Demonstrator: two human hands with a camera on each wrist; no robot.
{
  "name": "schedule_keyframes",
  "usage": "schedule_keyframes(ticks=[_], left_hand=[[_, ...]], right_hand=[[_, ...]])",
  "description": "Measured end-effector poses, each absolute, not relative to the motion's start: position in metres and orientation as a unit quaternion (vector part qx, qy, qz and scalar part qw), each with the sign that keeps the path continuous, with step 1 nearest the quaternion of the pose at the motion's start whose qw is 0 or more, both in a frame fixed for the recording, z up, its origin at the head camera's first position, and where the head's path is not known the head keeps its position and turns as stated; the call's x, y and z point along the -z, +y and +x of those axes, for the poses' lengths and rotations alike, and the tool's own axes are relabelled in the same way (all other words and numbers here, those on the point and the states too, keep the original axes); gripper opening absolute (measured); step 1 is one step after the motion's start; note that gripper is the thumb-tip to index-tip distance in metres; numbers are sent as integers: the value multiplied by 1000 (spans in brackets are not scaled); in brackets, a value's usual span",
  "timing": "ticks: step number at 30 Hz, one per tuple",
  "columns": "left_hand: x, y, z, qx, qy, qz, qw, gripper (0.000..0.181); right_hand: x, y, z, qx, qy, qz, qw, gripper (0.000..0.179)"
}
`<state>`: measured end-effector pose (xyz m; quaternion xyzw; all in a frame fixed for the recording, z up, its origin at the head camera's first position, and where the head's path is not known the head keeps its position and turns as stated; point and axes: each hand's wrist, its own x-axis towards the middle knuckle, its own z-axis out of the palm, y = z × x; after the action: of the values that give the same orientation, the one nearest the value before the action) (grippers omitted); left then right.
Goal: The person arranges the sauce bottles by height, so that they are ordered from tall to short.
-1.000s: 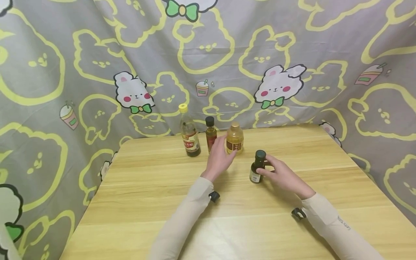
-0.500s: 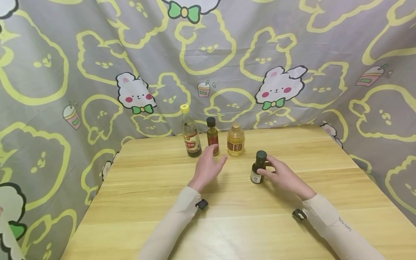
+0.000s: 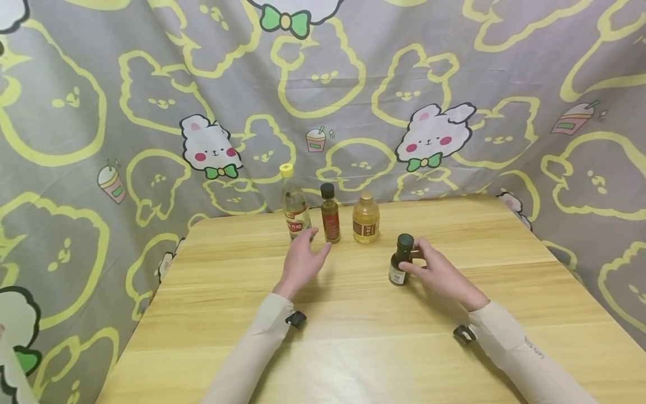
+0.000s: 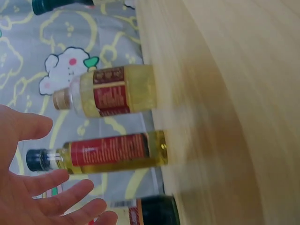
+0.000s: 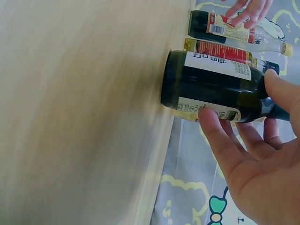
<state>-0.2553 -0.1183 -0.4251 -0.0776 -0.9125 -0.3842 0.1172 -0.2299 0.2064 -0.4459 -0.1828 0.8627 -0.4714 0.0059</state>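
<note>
My right hand [image 3: 444, 276] holds a small dark green glass bottle [image 3: 398, 272] upright on the table, thumb on one side and fingers around the other. In the right wrist view its pale labels show on the dark bottle [image 5: 213, 84]. My left hand [image 3: 301, 262] is open, fingers spread and holding nothing, in front of a tall yellow-capped bottle [image 3: 294, 209] with dark liquid, whose lower part it partly hides. Just right of that hand stands a slim black-capped oil bottle [image 3: 330, 220] with a red label. In the left wrist view the open fingers [image 4: 75, 192] overlap the bottles' side.
A squat bottle of yellow liquid [image 3: 365, 222] with a dark red label stands to the right of the slim one. The wooden table [image 3: 353, 348] ends at a patterned curtain [image 3: 348, 84] right behind the bottles and at both sides.
My left hand has moved left and slightly toward me, from before the squat and slim bottles to the yellow-capped one. My right hand stays in place on the dark bottle.
</note>
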Motion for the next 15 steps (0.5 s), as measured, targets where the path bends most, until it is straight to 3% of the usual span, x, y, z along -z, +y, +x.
schedule_keyframes(ticks=[15], left_hand=[[438,-145,-251,363,-920,-87,121,51]], right_hand=[[448,211,-239,475,865,-160,7,50]])
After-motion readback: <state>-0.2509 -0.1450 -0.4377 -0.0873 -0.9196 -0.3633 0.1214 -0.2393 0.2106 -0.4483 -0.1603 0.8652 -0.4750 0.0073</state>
